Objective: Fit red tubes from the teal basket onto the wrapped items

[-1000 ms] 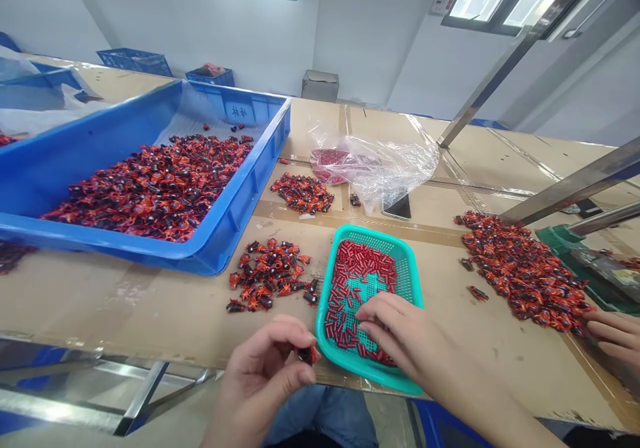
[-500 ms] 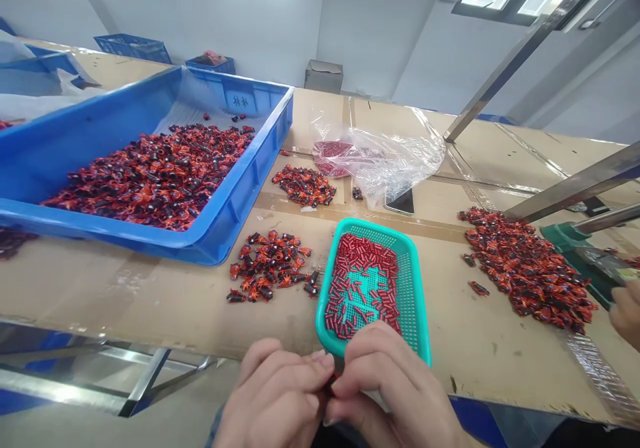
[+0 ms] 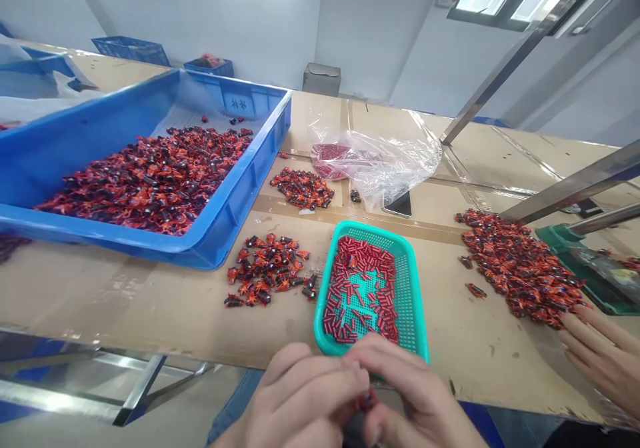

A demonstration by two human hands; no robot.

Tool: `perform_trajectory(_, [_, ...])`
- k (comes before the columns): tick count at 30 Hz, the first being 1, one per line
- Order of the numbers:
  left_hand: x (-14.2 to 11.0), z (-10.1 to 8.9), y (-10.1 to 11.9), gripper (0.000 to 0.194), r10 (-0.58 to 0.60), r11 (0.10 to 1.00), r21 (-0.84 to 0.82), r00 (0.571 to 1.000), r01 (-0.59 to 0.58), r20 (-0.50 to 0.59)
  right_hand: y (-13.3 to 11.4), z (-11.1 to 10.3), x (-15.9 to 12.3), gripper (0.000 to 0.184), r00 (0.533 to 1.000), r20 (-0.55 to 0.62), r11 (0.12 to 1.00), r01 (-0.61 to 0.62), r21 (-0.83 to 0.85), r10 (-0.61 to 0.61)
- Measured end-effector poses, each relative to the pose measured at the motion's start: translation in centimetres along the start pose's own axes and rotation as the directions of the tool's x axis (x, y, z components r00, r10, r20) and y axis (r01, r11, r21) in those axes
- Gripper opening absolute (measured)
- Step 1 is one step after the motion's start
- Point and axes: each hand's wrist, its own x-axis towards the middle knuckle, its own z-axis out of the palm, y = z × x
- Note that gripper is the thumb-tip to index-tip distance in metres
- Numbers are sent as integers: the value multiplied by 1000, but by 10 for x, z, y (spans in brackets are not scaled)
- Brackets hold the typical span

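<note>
My left hand (image 3: 307, 395) and my right hand (image 3: 407, 388) meet at the table's front edge, both with curled fingers. Pinched between them is a small red-and-black part (image 3: 367, 400), mostly hidden by the fingers. Just beyond my hands is a green mesh basket (image 3: 417, 315) holding many short dark-red cylinders (image 3: 367, 255). To its left lies a loose pile of orange, red and black parts (image 3: 270, 268).
A large blue crate (image 3: 240, 215) of similar parts stands at left. Behind the basket are another small pile (image 3: 303, 189), a clear plastic bag (image 3: 400, 161) and a phone (image 3: 399, 204). At right, a co-worker's hand (image 3: 600, 348) touches a big pile (image 3: 520, 268) near a green tool (image 3: 590, 268).
My hands have shifted slightly right, and the part's red surface shows more between them. The co-worker's hand has moved left from the green tool to the front of the big pile.
</note>
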Motion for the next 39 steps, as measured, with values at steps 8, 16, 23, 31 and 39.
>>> perform_trajectory(8, [34,-2,-83,25,-56,944,330,992,17,111,115,-116,-45,61,798,-594,481,-485,-730,-97])
perform_trajectory(16, [32,16,-99,26,-11,951,310,998,-6,54,107,-114,-33,43,823,-539,412,-434,-801,-182])
perform_trajectory(23, [22,-10,-73,32,-148,981,114,987,155,-63,52,-39,5,15,1000,6,388,16,-921,-27])
perform_trajectory(31, [19,-10,-36,26,-386,885,-353,902,302,-195,66,-37,22,22,998,66,227,63,-972,6])
perform_trajectory(39, [19,-6,-23,32,-365,870,-417,912,263,-187,72,-36,23,22,999,40,284,44,-958,-21])
